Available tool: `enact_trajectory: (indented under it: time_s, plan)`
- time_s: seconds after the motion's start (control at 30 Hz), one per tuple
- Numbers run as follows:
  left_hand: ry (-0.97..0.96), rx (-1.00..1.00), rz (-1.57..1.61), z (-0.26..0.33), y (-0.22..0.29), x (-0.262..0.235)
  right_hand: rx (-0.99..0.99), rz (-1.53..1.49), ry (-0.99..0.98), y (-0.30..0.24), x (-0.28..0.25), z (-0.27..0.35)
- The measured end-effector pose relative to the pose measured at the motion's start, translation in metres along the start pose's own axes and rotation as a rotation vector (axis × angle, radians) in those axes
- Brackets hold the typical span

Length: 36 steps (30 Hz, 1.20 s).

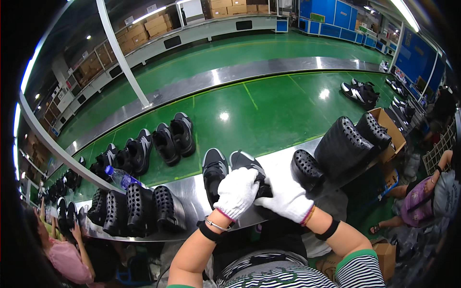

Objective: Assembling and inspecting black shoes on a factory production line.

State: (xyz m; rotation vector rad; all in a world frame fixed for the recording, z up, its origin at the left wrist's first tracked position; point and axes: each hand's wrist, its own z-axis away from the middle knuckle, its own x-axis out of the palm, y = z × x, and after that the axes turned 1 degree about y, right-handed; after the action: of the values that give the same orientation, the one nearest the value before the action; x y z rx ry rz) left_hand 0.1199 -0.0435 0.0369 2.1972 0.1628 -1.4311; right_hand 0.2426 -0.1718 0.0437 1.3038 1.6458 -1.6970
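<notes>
A pair of black-and-grey sneakers stands toes away from me on the steel ledge, a left sneaker (214,172) and a right sneaker (246,162). Both my hands wear white knit gloves. My left hand (238,193) lies over the near part of the right sneaker, fingers together and curled on it, beside the left sneaker. From the other side my right hand (289,198) grips the same sneaker near its heel, thumb toward me. The gloves hide most of its opening and heel.
Black perforated rounded pieces stand on the ledge at left (140,211) and right (343,149), near an open carton (386,132). More sneakers (139,151) line the green belt (225,129). A bottle (122,177) lies at left. Other people sit at left (67,254) and right (422,201).
</notes>
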Motion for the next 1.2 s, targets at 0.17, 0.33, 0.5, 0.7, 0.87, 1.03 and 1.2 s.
enact_trajectory:
  time_s: [0.17,0.33,0.5,0.7,0.87,1.03,1.2]
  plan:
    - [0.066,0.199,0.001,0.001,0.011,0.016,-0.010,0.144,0.060,0.026,0.017,-0.019]
    - [0.134,0.178,-0.166,0.008,0.018,0.021,0.069,0.120,0.235,0.026,0.038,-0.016]
    - [0.116,0.045,-0.109,0.041,0.017,0.008,0.140,-0.623,-0.172,0.035,0.006,0.010]
    - [0.238,0.116,-0.011,0.059,0.006,0.006,0.500,-1.311,-0.048,0.024,0.009,0.002]
    - [0.294,0.091,0.017,0.068,-0.002,0.003,0.504,-1.358,-0.051,0.043,0.023,0.011]
    - [0.310,0.081,0.006,0.065,0.001,0.007,0.606,-1.310,-0.089,0.035,0.040,0.034]
    - [0.313,0.074,-0.020,0.060,0.003,0.008,0.424,-0.772,-0.112,0.039,0.041,0.040]
